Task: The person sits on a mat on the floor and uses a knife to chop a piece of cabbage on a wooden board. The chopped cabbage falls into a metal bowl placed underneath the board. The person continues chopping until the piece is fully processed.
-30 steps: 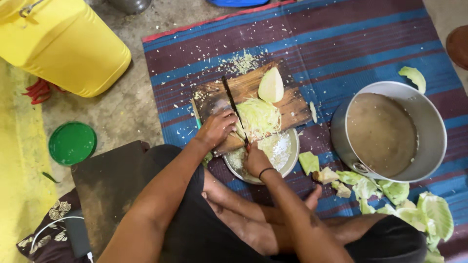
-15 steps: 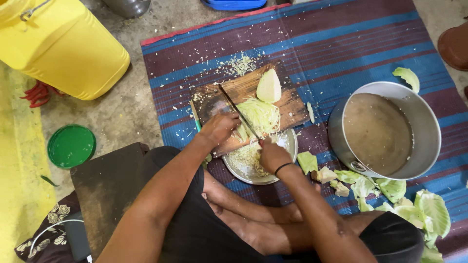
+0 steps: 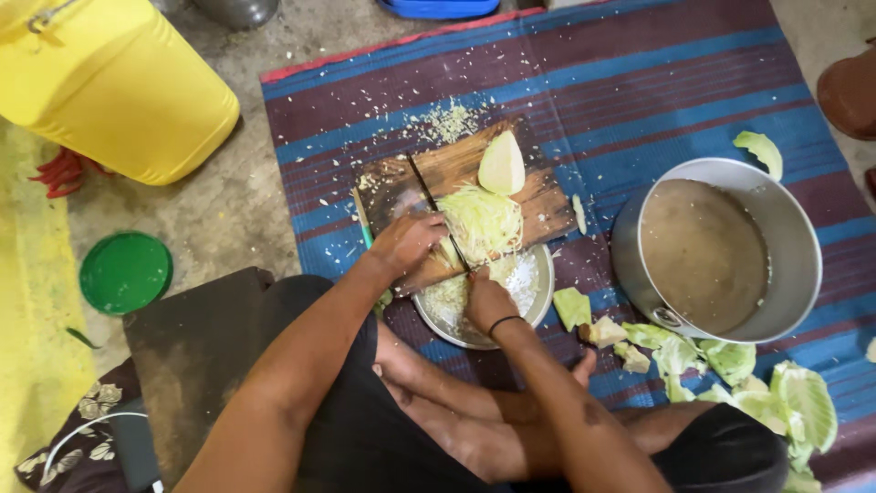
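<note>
A wooden cutting board [image 3: 525, 196] lies on a striped mat, its near edge over a steel plate [image 3: 534, 297]. On the board sit a pile of shredded cabbage [image 3: 482, 219] and a cabbage wedge [image 3: 502, 164]. My left hand [image 3: 406, 242] rests on the board's near left part, touching the edge of the shreds and holding nothing. My right hand [image 3: 488, 299] is over the plate, gripping a knife [image 3: 438, 210]. Its long blade runs diagonally across the board along the left side of the shreds. The plate holds more shredded cabbage.
A large steel pot [image 3: 803, 237] stands to the right on the striped mat [image 3: 639, 82]. Loose cabbage leaves [image 3: 730, 361] lie near my knee. A yellow jerrycan [image 3: 119, 82] and a green lid [image 3: 125, 271] are at the left on the concrete floor.
The knife blade has swung: upright a second ago, tilted hard to the right half a second ago, now diagonal beside the shreds. My right hand shifted right, then back left. The left hand stayed put.
</note>
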